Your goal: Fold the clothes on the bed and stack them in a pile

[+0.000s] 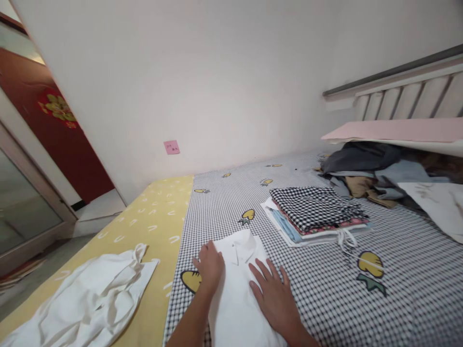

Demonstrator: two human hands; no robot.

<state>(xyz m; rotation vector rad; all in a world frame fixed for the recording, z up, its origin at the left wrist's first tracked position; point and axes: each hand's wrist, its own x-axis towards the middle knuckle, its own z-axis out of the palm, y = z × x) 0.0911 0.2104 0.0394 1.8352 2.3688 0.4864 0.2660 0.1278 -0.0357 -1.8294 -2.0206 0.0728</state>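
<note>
A white collared shirt (238,294), folded into a long narrow strip, lies in front of me on the bed with its collar pointing away. My left hand (210,265) is at the shirt's left shoulder, its fingers bent and closed around the edge of the cloth. On the right side, just below the collar, my right hand (272,291) rests flat with fingers spread. The shirt's lower end runs out of view at the bottom.
A stack of folded clothes topped by a black-and-white checked garment (314,207) sits right of the shirt, a white cord (345,241) trailing from it. Crumpled white cloth (87,299) lies at left. Piled dark clothes (361,159) lie under a pink board (394,130) at right.
</note>
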